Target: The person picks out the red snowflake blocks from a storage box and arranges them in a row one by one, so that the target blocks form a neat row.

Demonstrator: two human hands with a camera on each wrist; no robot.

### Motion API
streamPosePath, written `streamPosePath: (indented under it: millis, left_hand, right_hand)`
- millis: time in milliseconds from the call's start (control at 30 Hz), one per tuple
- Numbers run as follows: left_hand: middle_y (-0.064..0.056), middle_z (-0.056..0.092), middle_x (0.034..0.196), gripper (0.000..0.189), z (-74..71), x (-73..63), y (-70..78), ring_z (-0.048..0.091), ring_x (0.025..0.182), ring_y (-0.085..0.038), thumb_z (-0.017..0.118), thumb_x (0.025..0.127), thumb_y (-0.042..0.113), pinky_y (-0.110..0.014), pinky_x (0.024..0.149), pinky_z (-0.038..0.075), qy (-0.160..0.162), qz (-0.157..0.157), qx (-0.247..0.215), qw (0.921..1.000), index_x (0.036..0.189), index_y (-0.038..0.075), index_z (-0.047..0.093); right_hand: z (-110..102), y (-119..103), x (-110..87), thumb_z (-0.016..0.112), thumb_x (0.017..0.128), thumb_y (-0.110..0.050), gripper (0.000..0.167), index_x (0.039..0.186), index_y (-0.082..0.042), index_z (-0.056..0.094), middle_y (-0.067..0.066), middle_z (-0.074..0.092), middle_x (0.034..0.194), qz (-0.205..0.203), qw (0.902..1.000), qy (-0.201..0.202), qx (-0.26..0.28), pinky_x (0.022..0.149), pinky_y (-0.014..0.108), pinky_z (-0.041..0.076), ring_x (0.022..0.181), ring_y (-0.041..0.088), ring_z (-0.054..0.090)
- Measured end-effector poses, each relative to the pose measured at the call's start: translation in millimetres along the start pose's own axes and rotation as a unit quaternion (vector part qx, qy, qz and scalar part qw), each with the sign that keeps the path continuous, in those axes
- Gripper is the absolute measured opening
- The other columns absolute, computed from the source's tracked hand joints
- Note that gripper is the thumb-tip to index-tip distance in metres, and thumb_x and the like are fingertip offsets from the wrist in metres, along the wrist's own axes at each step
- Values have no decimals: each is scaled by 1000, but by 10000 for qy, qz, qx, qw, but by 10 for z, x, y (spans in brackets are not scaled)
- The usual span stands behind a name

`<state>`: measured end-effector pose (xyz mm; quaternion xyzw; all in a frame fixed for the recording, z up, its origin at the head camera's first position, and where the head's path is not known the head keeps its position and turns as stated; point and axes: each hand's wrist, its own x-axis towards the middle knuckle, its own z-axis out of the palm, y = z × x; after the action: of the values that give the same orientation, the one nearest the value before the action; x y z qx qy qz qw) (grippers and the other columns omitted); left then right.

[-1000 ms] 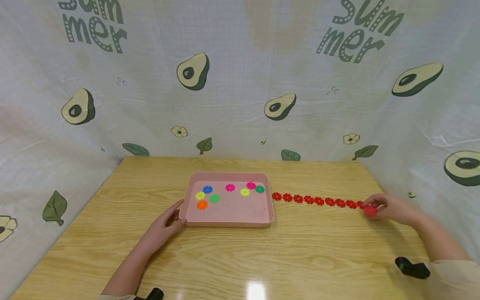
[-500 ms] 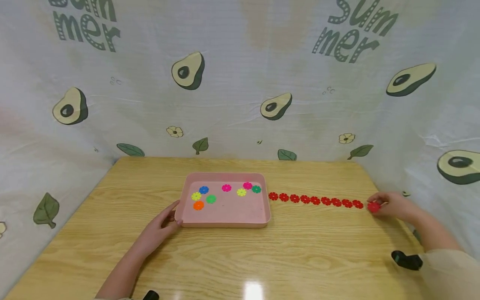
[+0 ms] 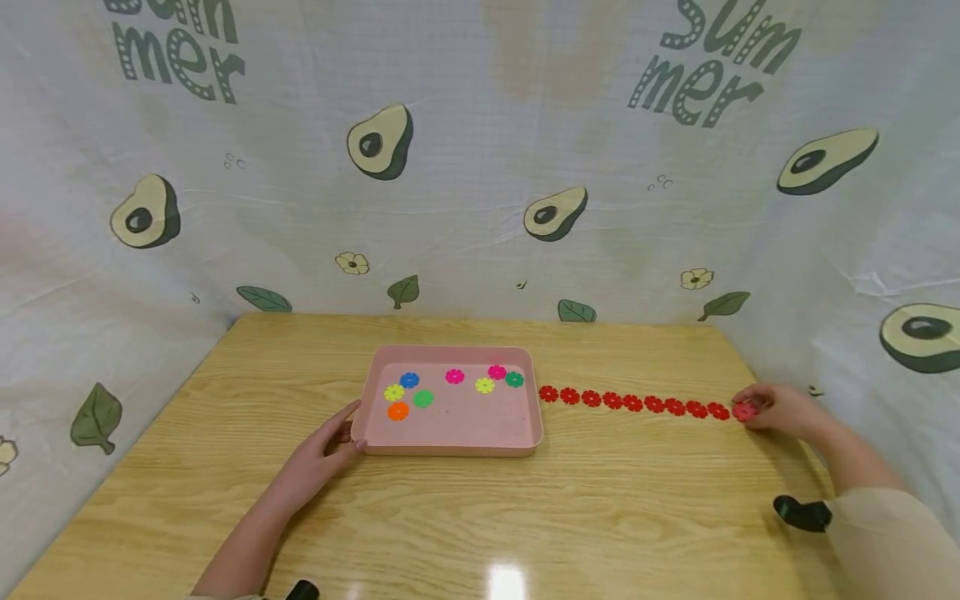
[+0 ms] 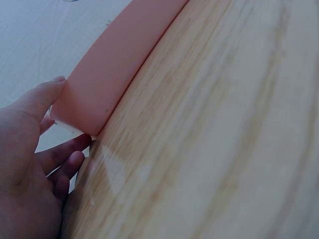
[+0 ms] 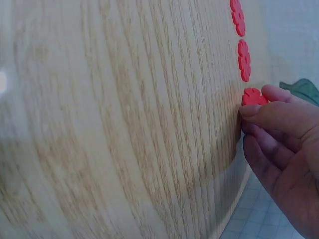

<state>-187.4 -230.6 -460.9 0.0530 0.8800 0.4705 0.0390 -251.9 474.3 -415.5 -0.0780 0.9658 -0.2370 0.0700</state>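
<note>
My right hand (image 3: 791, 412) pinches a red flower-shaped plastic disc (image 3: 744, 412) between thumb and fingers at the right end of a row of red discs (image 3: 633, 403). The right wrist view shows that disc (image 5: 253, 97) tilted under the thumb, low at the table, in line with two flat ones. My left hand (image 3: 318, 458) holds the near left corner of a pink tray (image 3: 450, 451). Seen from the left wrist, the thumb lies against the tray wall (image 4: 99, 79) while the other fingers curl by its corner.
Inside the tray lie several loose discs: an orange one (image 3: 398, 411), a blue one (image 3: 409, 380), plus yellow, green and pink ones. The wooden table (image 3: 570, 517) ends at a patterned cloth (image 3: 465, 167) behind and on both sides.
My right hand has shifted slightly right of the row with the red disc, then brought it down in line beside the last one. The left hand stays at the tray.
</note>
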Motion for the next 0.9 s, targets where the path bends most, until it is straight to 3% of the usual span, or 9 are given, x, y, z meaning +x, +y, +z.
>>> streamPosePath:
  millis: [267, 500, 900]
  left_hand:
    - [-15, 53, 135, 68, 7, 15, -16, 48, 119, -29, 62, 95, 43, -54, 102, 31, 8, 18, -11, 10000, 153, 23, 33]
    - [-15, 53, 133, 69, 11, 18, -21, 48, 118, -29, 62, 95, 43, -53, 102, 32, 9, 51, -1, 10000, 153, 23, 33]
    - [-15, 52, 136, 69, -8, 18, -30, 48, 120, -29, 62, 94, 46, -54, 102, 32, -10, -3, 10, 10000, 153, 25, 33]
  right_hand:
    - [-5, 27, 46, 77, 80, -6, 35, 109, 10, 65, 18, 63, 100, 87, 9999, -62, -50, 70, 33, 46, 88, 26, 56]
    - [-13, 45, 63, 77, 78, -3, 34, 107, 9, 66, 20, 66, 103, -97, 9999, -138, 24, 69, 25, 46, 89, 25, 58]
    - [-13, 22, 75, 77, 79, -3, 31, 106, 8, 67, 18, 66, 101, -108, 9999, -76, -88, 70, 27, 47, 89, 28, 59]
